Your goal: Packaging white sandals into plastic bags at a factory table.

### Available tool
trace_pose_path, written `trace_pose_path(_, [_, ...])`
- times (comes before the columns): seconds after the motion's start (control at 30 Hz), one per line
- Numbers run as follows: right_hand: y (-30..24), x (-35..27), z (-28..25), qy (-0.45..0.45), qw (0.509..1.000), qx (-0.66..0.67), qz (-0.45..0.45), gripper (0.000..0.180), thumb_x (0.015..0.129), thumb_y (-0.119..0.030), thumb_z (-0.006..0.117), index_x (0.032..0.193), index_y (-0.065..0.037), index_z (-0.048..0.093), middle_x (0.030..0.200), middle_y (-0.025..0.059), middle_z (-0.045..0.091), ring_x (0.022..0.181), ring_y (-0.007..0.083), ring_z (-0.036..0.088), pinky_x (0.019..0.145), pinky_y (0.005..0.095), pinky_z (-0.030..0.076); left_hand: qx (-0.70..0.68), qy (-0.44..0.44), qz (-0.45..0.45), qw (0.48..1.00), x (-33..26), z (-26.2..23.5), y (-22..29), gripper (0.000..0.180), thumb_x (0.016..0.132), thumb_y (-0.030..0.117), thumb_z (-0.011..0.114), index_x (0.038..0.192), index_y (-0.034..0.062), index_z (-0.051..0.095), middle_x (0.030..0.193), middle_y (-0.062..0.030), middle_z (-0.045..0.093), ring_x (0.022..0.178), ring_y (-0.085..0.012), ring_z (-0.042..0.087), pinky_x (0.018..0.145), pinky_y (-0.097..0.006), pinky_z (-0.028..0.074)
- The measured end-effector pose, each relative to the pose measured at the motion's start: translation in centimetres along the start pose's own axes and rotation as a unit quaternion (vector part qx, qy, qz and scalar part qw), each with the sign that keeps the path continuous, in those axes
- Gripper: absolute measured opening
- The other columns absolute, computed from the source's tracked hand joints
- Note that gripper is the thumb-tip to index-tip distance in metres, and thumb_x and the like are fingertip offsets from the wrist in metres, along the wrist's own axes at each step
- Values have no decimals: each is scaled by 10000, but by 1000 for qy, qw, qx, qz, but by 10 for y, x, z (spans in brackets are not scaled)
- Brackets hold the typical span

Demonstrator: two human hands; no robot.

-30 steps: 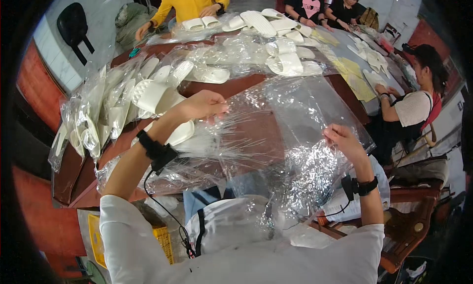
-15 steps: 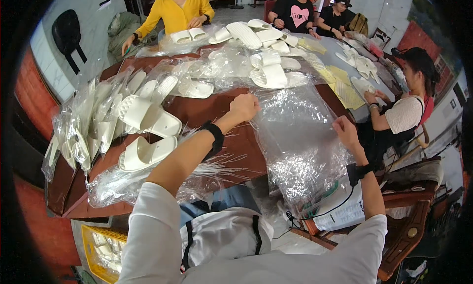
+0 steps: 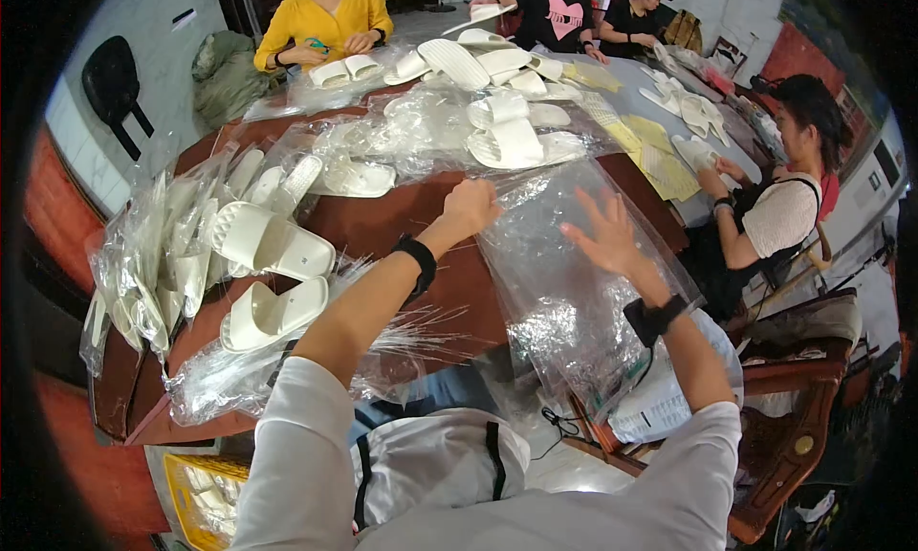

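A large clear plastic bag (image 3: 559,293) hangs spread over the table's edge in front of me. My left hand (image 3: 470,207) is closed on its upper left edge. Above the bag's right half, my right hand (image 3: 604,231) has its fingers spread, with nothing in them. Just beyond the bag lies a pair of cream slide sandals (image 3: 516,142) on more plastic wrap. To the left of my left forearm are two loose cream sandals, one (image 3: 273,240) behind the other (image 3: 273,314). Bagged sandals (image 3: 158,264) are piled at the far left.
White wire ties (image 3: 411,323) fan out beneath my left forearm. Yellow sheets (image 3: 655,159) lie at the right of the brown table (image 3: 392,226). More sandals (image 3: 454,65) are heaped at the back. Several people sit around the tables. A yellow crate (image 3: 186,513) stands below at left.
My right hand has left the bag's right edge, moved left over the bag and opened. My left hand keeps its hold. A person at the back now lifts a sandal.
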State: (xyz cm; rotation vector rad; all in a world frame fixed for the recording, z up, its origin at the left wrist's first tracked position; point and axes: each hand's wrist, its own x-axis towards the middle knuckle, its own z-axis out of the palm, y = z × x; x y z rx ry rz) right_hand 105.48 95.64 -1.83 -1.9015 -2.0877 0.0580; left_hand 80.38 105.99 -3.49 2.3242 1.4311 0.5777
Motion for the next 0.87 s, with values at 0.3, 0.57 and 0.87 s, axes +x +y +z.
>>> trace_pose_path(0.3, [1, 15, 44, -105, 993, 2, 50, 817, 792, -718, 482, 1436, -238, 332, 1508, 223, 170, 1386, 482, 47, 1063, 657, 63, 206, 10, 222, 953, -28, -2, 18, 455, 829, 356, 619, 1173, 70, 529, 1193, -134, 523, 1134, -315, 475, 928, -447, 403])
trace_pose_path(0.57, [-5, 25, 47, -91, 993, 21, 68, 774, 791, -705, 500, 1408, -258, 361, 1508, 209, 175, 1386, 479, 46, 1059, 661, 45, 174, -152, 142, 963, -37, 10, -22, 776, 904, 656, 301, 1468, 127, 232, 1523, -133, 189, 1407, -308, 160, 1121, -519, 137])
trace_pose_path(0.87, [-6, 32, 50, -96, 992, 24, 84, 800, 790, -713, 488, 1421, -244, 335, 1522, 196, 147, 1389, 476, 13, 1060, 655, 10, 136, -198, 71, 968, -19, 2, -19, 908, 798, 771, 382, 1484, 202, 212, 1551, -133, 111, 1431, -311, 69, 1113, -576, 39])
